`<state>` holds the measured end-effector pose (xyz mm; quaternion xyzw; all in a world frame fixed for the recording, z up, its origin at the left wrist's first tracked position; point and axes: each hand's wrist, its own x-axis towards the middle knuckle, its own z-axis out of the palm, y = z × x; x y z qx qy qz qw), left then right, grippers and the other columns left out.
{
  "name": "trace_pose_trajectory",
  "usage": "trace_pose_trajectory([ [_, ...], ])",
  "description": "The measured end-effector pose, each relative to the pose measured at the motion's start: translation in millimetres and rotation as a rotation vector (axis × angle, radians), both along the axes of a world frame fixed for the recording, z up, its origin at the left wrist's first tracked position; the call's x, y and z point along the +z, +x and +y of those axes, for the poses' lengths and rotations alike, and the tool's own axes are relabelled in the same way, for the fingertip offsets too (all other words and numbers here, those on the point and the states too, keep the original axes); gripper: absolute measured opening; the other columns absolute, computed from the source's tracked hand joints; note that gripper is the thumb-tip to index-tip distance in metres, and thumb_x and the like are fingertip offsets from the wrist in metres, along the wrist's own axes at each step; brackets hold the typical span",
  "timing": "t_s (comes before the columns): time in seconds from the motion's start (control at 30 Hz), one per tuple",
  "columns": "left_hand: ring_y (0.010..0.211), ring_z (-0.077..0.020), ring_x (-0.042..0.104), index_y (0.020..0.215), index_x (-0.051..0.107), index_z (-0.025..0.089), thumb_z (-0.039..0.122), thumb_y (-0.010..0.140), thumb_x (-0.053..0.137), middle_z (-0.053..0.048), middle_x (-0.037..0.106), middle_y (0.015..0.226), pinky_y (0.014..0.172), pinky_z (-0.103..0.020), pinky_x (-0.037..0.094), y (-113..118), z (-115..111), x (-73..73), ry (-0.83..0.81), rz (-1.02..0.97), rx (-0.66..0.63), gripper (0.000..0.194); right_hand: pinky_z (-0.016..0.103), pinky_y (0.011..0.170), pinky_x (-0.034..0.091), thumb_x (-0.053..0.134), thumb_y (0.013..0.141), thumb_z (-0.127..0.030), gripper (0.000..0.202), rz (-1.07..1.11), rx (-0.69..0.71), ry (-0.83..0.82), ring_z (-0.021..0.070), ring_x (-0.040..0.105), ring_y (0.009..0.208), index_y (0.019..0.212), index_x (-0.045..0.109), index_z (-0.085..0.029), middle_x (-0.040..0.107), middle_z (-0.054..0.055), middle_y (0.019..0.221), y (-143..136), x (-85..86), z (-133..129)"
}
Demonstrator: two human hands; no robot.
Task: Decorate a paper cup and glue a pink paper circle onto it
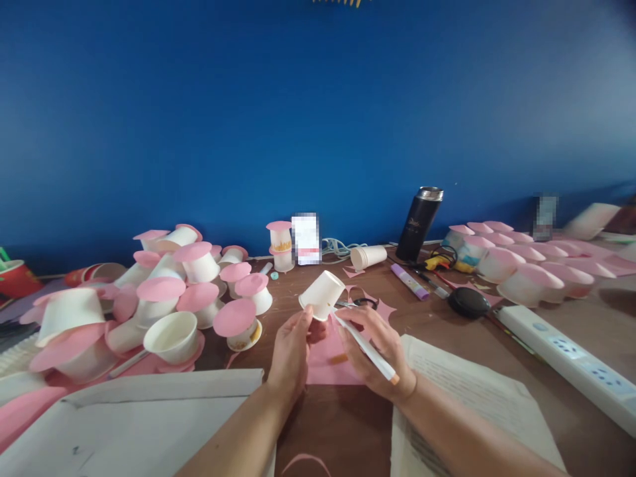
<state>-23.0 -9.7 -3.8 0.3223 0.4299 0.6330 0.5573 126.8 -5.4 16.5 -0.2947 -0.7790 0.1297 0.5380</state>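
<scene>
My left hand (293, 351) grips a white paper cup (320, 295) near its rim, holding it tilted above the brown table. In my right hand (375, 348) is a white marker (370, 351) with an orange end, its tip touching or very close to the cup's lower side. A small brownish mark shows on the cup wall near the tip. Beneath both hands lies a sheet of pink paper (328, 368). Just behind my right hand is a pair of scissors (365, 303) with black handles, partly hidden, among pink paper scraps (385, 310).
Cups with pink paper discs (199, 262) crowd the left, and more pink-topped cups (531, 281) stand at right. A black thermos (420, 225), a purple glue stick (410, 281), a tape measure (468, 303) and a power strip (571, 354) lie rightward. Stacked cups (368, 256) rest behind.
</scene>
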Motion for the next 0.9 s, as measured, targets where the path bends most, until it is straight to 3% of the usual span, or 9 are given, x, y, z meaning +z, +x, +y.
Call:
trace_pose_trajectory([
  [0.1, 0.058, -0.0084, 0.043, 0.065, 0.058, 0.014, 0.039, 0.078, 0.062, 0.001, 0.050, 0.060, 0.060, -0.022, 0.038, -1.5, 1.6, 0.8, 0.024, 0.096, 0.024, 0.028, 0.030, 0.079, 0.048, 0.057, 0.081, -0.009, 0.032, -0.006, 0.000, 0.011, 0.0170, 0.060, 0.086, 0.110, 0.056, -0.023, 0.065, 0.005, 0.098, -0.5, 0.6, -0.3],
  [0.17, 0.055, -0.0069, 0.039, 0.068, 0.058, 0.015, 0.034, 0.077, 0.064, 0.003, 0.047, 0.057, 0.057, -0.020, 0.036, -1.7, 2.8, 1.1, 0.040, 0.067, 0.020, 0.022, 0.031, 0.079, 0.048, 0.056, 0.082, -0.010, 0.030, -0.006, -0.007, 0.006, 0.0170, 0.060, 0.086, 0.109, 0.057, -0.023, 0.065, 0.005, 0.097, -0.7, 0.9, 0.0],
  [0.27, 0.057, -0.0065, 0.045, 0.078, 0.060, 0.015, 0.026, 0.072, 0.068, 0.003, 0.053, 0.063, 0.060, -0.019, 0.038, -0.7, 3.0, 1.6, 0.013, -0.005, 0.010, 0.014, 0.032, 0.082, 0.048, 0.056, 0.083, -0.011, 0.028, -0.002, -0.031, -0.007, 0.0173, 0.061, 0.086, 0.108, 0.057, -0.023, 0.065, 0.005, 0.097, -1.0, 1.0, 0.8],
  [0.43, 0.073, -0.0117, 0.057, 0.098, 0.063, 0.017, 0.029, 0.072, 0.068, -0.004, 0.063, 0.087, 0.068, -0.024, 0.045, 2.3, -2.6, 5.9, -0.027, -0.078, -0.105, 0.029, 0.033, 0.084, 0.047, 0.056, 0.083, -0.013, 0.027, 0.009, -0.052, -0.026, 0.0178, 0.061, 0.088, 0.108, 0.057, -0.023, 0.065, 0.005, 0.098, -1.1, -0.1, 0.9],
  [0.57, 0.066, -0.0103, 0.054, 0.084, 0.065, 0.014, 0.039, 0.079, 0.062, -0.004, 0.060, 0.077, 0.057, -0.022, 0.042, 2.8, -5.7, 7.9, -0.015, -0.097, -0.167, 0.026, 0.030, 0.081, 0.048, 0.057, 0.083, -0.013, 0.027, 0.026, -0.010, -0.058, 0.0170, 0.060, 0.089, 0.109, 0.057, -0.023, 0.063, 0.005, 0.099, 0.2, -2.8, 0.7],
  [0.67, 0.057, -0.0064, 0.045, 0.071, 0.064, 0.012, 0.034, 0.078, 0.064, 0.000, 0.053, 0.065, 0.052, -0.019, 0.036, 2.2, -5.3, 8.0, 0.042, -0.042, -0.188, 0.023, 0.030, 0.080, 0.048, 0.056, 0.084, -0.014, 0.027, 0.028, -0.004, -0.097, 0.0166, 0.060, 0.086, 0.109, 0.057, -0.023, 0.062, 0.005, 0.097, 1.4, -5.2, 1.5],
  [0.77, 0.056, -0.0043, 0.043, 0.082, 0.066, 0.014, 0.025, 0.076, 0.068, 0.001, 0.054, 0.068, 0.054, -0.017, 0.035, 1.7, -5.1, 10.0, 0.069, -0.109, -0.251, 0.013, 0.030, 0.078, 0.049, 0.056, 0.084, -0.016, 0.025, 0.057, -0.005, -0.147, 0.0158, 0.061, 0.082, 0.109, 0.057, -0.022, 0.063, 0.005, 0.095, 2.1, -7.4, 2.8],
  [0.9, 0.062, -0.0052, 0.049, 0.097, 0.065, 0.018, 0.022, 0.072, 0.071, 0.000, 0.059, 0.080, 0.057, -0.017, 0.039, 0.8, -6.6, 14.4, 0.002, -0.291, -0.312, 0.026, 0.029, 0.077, 0.050, 0.056, 0.085, -0.017, 0.025, 0.062, -0.002, -0.172, 0.0155, 0.062, 0.081, 0.109, 0.058, -0.022, 0.063, 0.005, 0.096, 2.9, -7.6, 2.6],
])
